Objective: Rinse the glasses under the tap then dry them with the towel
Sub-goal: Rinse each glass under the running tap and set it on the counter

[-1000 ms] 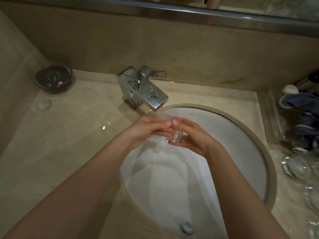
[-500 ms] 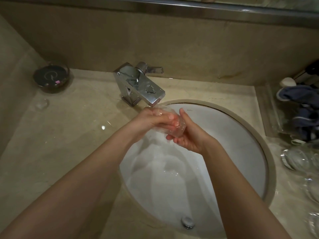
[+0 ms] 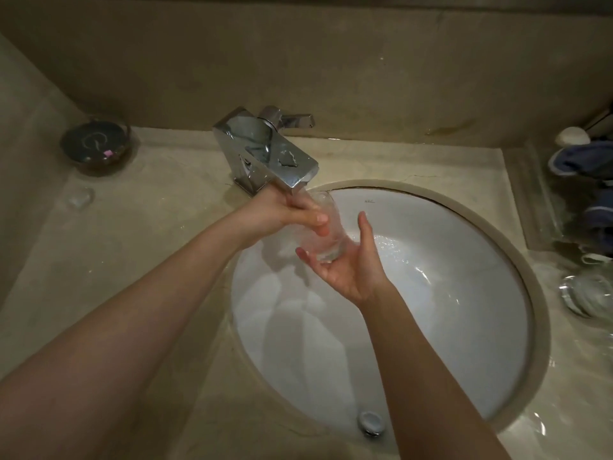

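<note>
Nearest the viewer, at the front edge of the white oval sink (image 3: 464, 360), sits a round chrome drain stopper (image 3: 371, 422); the basin is glossy and smooth, set under a beige marbled stone counter (image 3: 132, 260) wet with glints of water. Above the middle of the sink the right hand (image 3: 348, 263) lies palm up with fingers relaxed and straight, cradling the base of a clear tumbler glass (image 3: 326, 227); the left hand (image 3: 285, 212) grasps the glass higher up, fingers curled around its side. The glass is tilted, its mouth just under the spout of the square chrome tap (image 3: 265, 154), and water runs into it. On the far wall of the sink small dark lettering shows, too tiny to read. Right of the sink, more clear glasses (image 3: 587, 297) stand blurred on the counter; beyond them lies a blue towel (image 3: 583, 161) in a heap. Far left of the sink rests a dark round dish (image 3: 96, 144) holding a small pink scrap; what the scrap is cannot be told.
</note>
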`<control>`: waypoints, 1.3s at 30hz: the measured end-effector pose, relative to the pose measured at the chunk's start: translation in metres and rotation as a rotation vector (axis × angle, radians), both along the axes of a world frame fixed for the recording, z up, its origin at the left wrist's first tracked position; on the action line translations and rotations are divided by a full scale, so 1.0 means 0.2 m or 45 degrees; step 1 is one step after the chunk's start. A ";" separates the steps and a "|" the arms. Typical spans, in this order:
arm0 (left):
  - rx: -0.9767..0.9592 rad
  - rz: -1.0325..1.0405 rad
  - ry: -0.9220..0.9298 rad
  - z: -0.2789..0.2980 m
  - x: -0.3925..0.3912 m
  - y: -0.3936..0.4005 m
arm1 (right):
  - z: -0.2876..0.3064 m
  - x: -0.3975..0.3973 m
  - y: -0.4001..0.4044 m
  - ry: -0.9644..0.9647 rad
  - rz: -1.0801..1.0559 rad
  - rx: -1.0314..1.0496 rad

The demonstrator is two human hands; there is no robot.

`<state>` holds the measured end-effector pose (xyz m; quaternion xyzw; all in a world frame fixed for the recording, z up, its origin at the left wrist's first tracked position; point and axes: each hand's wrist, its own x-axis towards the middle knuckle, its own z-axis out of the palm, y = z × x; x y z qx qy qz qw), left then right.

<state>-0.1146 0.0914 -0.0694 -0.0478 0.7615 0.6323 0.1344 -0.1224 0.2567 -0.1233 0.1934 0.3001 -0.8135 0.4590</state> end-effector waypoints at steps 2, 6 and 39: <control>-0.057 -0.038 -0.027 0.01 -0.01 0.00 | -0.01 -0.02 -0.04 -0.014 0.120 0.128; -0.170 -0.076 -0.140 0.00 -0.03 0.00 | -0.06 0.00 -0.12 0.212 -0.023 0.050; -0.639 -0.224 0.039 -0.13 0.06 0.05 | -0.06 -0.09 -0.11 -0.136 0.240 0.370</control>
